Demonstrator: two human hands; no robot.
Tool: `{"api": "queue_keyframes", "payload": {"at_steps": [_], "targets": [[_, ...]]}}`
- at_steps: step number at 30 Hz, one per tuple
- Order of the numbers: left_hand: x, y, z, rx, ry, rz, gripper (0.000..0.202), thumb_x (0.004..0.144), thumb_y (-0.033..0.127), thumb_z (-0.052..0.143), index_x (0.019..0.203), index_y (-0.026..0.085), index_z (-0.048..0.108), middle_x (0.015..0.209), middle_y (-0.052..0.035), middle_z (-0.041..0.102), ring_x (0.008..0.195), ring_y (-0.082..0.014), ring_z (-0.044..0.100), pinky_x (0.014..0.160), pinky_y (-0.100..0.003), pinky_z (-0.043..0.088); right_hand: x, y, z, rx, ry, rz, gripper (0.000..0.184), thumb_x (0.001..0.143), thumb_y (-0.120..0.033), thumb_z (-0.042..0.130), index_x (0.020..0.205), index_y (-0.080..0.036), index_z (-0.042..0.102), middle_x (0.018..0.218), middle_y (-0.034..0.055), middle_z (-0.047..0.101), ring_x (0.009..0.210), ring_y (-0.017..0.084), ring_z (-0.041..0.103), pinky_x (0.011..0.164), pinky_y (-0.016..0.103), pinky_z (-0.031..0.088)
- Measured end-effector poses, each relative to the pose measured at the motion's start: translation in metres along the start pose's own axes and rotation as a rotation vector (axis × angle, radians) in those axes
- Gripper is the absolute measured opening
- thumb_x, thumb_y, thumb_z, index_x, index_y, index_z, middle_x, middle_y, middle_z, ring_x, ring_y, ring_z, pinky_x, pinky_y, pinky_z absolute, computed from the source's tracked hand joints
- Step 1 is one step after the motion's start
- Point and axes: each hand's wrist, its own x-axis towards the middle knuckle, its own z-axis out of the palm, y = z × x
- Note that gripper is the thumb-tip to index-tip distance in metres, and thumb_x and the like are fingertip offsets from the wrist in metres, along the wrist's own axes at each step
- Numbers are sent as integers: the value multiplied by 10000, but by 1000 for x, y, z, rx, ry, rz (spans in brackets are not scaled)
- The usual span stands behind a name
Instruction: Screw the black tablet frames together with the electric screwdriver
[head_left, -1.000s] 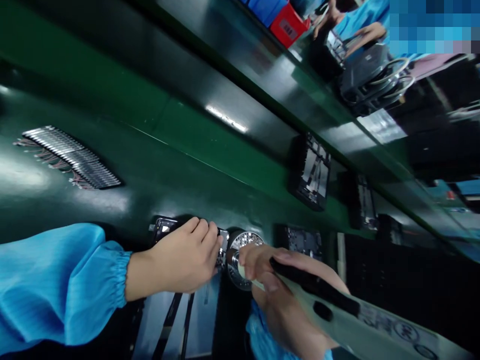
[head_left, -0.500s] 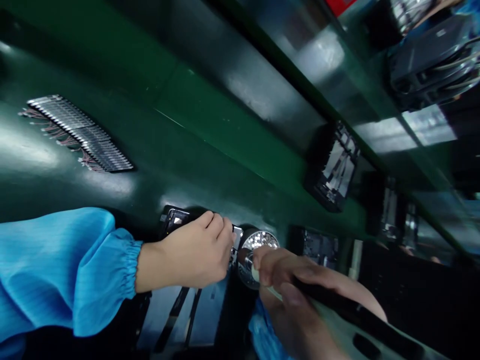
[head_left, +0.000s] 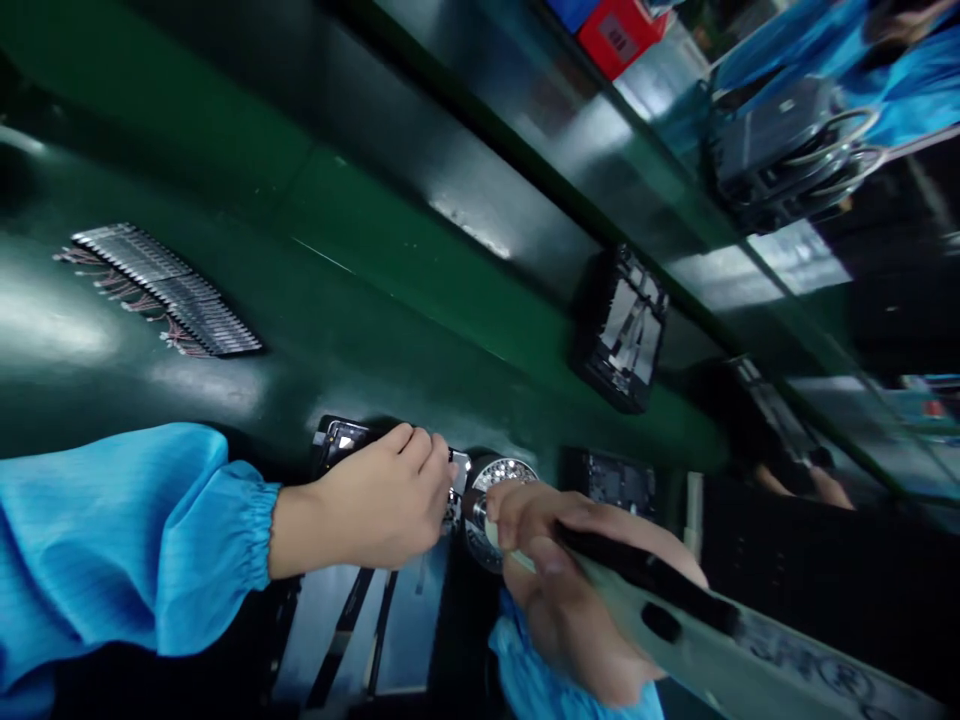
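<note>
Your top right: red bin (head_left: 619, 40) just beside blue bin (head_left: 573, 10), grey machine (head_left: 776, 130) nearby. Wired strips (head_left: 171, 285) lined up, your left.

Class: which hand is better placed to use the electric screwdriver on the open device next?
Right, probably: the right hand grips the electric screwdriver close to the open device, while the left hand lies over that device.

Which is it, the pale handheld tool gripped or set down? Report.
Gripped: the right hand wraps around the pale handheld tool. Whether it is switched on, I cannot tell.
</note>
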Motion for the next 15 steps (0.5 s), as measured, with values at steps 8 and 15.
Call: {"api": "queue_keyframes", "payload": {"at_steps": [8, 15], "targets": [[-2, -1, 0, -20, 37, -2, 454, 1002, 377, 499, 1230, 20, 663, 1289, -276, 641, 1032, -359, 669, 826, -475, 511, 7, 5, -2, 171, 58, -95, 340, 804, -94, 636, 1106, -241, 690, 638, -32, 610, 557, 150, 574, 583, 368, 535], [-4, -8, 1, 10, 27, 88, 364, 1008, 355, 503, 1144, 80, 699, 1359, -200, 612, 1058, -341, 661, 837, -481, 548, 20, -13, -62, 156, 424, -177, 249, 681, -133, 673, 918, -211, 678, 513, -51, 580, 521, 145, 545, 622, 350, 526]]}}
